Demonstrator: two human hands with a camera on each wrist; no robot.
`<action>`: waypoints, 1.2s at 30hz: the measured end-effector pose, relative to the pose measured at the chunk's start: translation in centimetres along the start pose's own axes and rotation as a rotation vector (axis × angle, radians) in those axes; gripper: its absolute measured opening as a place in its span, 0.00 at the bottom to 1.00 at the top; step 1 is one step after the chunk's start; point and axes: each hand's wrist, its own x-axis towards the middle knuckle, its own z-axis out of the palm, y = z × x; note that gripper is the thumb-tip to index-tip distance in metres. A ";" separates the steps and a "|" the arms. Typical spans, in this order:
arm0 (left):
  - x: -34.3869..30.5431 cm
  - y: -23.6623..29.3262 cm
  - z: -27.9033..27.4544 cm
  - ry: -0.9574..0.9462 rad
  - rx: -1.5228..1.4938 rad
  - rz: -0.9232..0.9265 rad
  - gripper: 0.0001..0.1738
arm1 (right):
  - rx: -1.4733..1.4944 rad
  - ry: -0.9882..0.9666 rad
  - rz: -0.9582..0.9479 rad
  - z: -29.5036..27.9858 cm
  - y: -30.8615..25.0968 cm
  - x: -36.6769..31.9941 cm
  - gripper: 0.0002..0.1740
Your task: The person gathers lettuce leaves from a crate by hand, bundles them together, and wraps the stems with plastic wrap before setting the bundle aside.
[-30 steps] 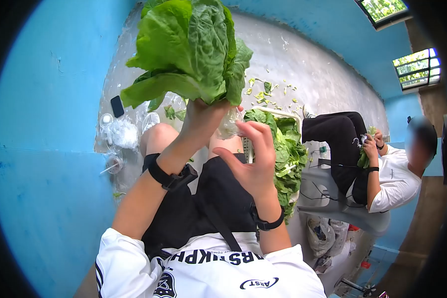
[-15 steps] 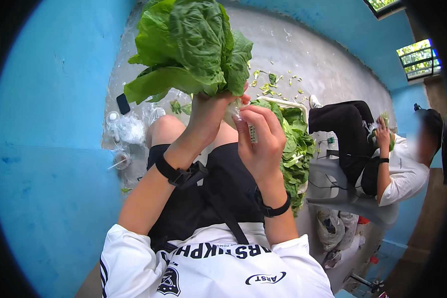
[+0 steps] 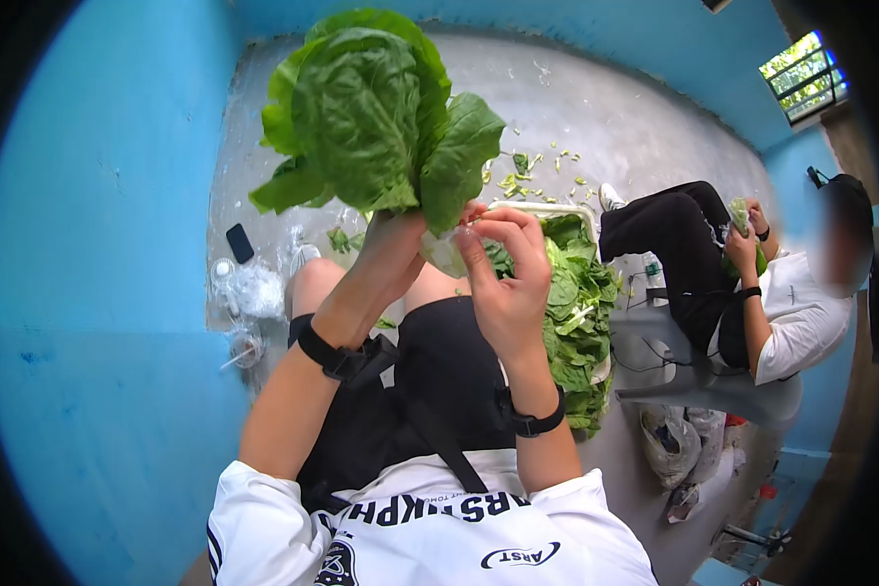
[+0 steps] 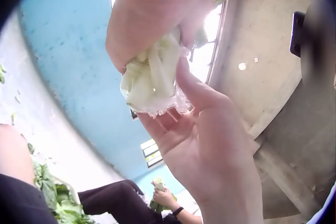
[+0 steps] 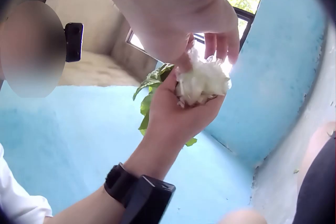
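A big leafy head of lettuce (image 3: 361, 122) stands upright above my lap, its dark green leaves fanned outward. My left hand (image 3: 389, 249) grips it low around the stem. Clear plastic film (image 3: 443, 254) covers the pale stem base (image 4: 152, 77), which shows below the fist in the left wrist view. Thumb and fingers of my right hand (image 3: 510, 283) pinch the film's edge beside the stem. From the right wrist view, crumpled film (image 5: 205, 79) bunches over the stem end, between the two hands.
A crate (image 3: 557, 208) heaped with lettuce leaves (image 3: 576, 303) stands by my right leg. Leaf scraps (image 3: 518, 184) litter the floor. At left lie a phone (image 3: 239, 242) and crumpled plastic (image 3: 256, 288). Another person (image 3: 791, 283) sits at right, holding greens.
My right hand, spread open beside the stem a second ago, has closed finger and thumb on the film. The lettuce has turned in my left hand and sits slightly lower in view.
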 end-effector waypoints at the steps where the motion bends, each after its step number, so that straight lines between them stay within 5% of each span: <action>1: 0.1 0.2 0.3 -0.029 0.040 0.007 0.14 | 0.000 0.014 -0.011 0.1 -0.1 0.1 0.06; 3: 0.2 0.2 0.4 -0.070 0.088 0.021 0.14 | 0.455 -0.044 0.335 0.3 -0.4 -0.1 0.07; 7: 0.6 -0.3 -1.0 0.059 0.048 -0.003 0.18 | 0.602 -0.121 0.477 0.1 0.0 -0.5 0.09; 9: 1.1 0.2 -0.4 -0.163 0.087 0.023 0.18 | 0.584 -0.123 0.479 0.0 0.4 -0.5 0.10; 13: 1.7 -0.3 -0.8 -0.273 0.048 0.032 0.15 | 0.531 -0.117 0.466 -0.3 0.6 0.1 0.11; 19: 2.0 -0.6 1.0 -0.120 0.005 -0.058 0.15 | 0.568 -0.105 0.570 -1.0 1.3 1.0 0.10; 21: 2.2 -1.2 0.3 -0.256 -0.027 0.012 0.18 | 0.638 -0.067 0.554 -0.9 1.9 0.8 0.12; 25: 1.9 -1.8 -0.3 -0.192 -0.021 -0.030 0.21 | 0.888 -0.108 0.695 -1.9 1.6 1.0 0.11; 27: 2.6 -3.2 -2.0 -0.360 -0.098 0.024 0.20 | 0.921 -0.136 0.693 -2.0 2.5 0.4 0.12; 36: 1.8 -1.7 1.0 -0.446 -0.172 0.128 0.21 | 1.185 -0.143 0.780 -1.1 2.2 -0.9 0.12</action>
